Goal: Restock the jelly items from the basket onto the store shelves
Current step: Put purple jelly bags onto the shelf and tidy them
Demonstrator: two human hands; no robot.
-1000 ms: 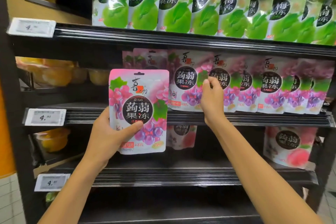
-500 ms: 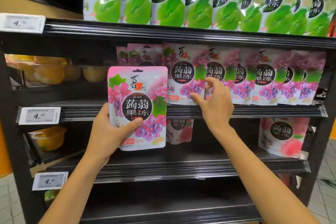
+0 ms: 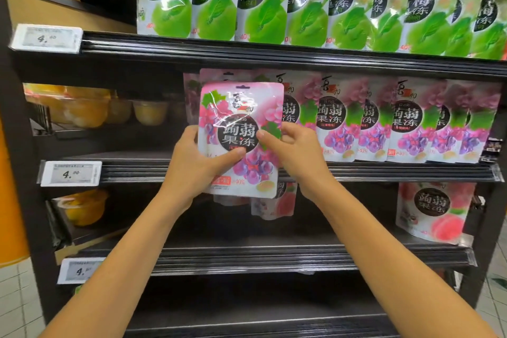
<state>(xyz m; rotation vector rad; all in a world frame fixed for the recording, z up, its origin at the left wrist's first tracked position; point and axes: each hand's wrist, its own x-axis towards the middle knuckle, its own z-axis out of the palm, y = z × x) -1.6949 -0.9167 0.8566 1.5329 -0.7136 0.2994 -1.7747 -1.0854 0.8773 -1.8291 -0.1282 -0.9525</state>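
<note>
Both hands on one pouch here. The left hand [image 3: 201,170] has the grape jelly pouch [image 3: 241,140] by its lower left part, thumb laid across the front; the right hand [image 3: 295,151] pinches its right edge, thumb on the print. Each grip is clenched on that same pouch, which hangs in the air just in front of the middle shelf [image 3: 384,171], at the left end of the row of grape pouches [image 3: 406,121] standing there.

The risk, as I read it: the pouch is glossy and floppy, with glare across its top, so if it goes in tilted it could slump forward over the front edge of the shelf. Pushing it back against the row could also nudge the neighbours, which lean on one another, and tip several sideways. A couple of pouches already sit behind the held one, so the slot looks tight.

Stock elsewhere: the top shelf [image 3: 274,49] carries a full row of green plum jelly pouches [image 3: 263,3]. Left of the grape row, clear cups of yellow jelly [image 3: 149,115] sit back in a darker bay. The lower shelf [image 3: 274,255] holds peach pouches [image 3: 433,211] at its right end and one more near the middle, with bare space between. The basket is not in view.
</note>
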